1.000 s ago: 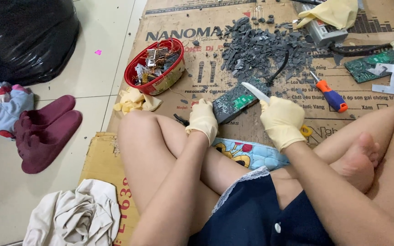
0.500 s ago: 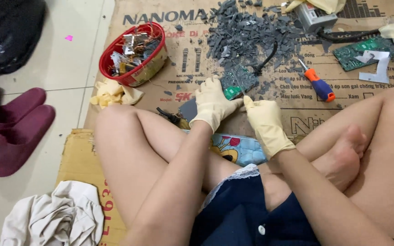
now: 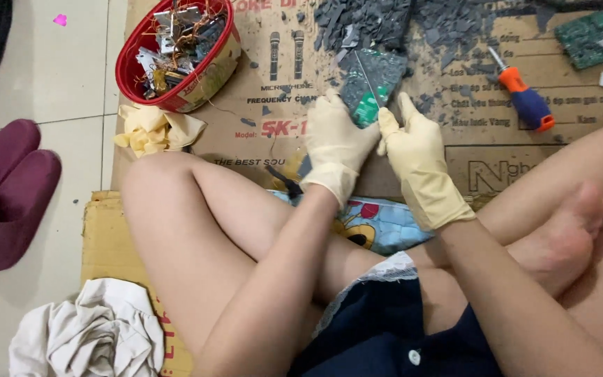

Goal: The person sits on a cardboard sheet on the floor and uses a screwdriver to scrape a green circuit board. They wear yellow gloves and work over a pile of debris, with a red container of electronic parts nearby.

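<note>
**Blade close to gloved fingers**

At upper centre of the frame, our left hand (image 3: 335,143) pinches the circuit board (image 3: 370,85) against the cardboard sheet (image 3: 273,91). Our right hand (image 3: 419,157) has its grip pressed together around a thin blade (image 3: 366,75) laid across the board. If the blade skids, it could cut the left glove. The screwdriver (image 3: 525,101) lies unused at upper right.
</note>
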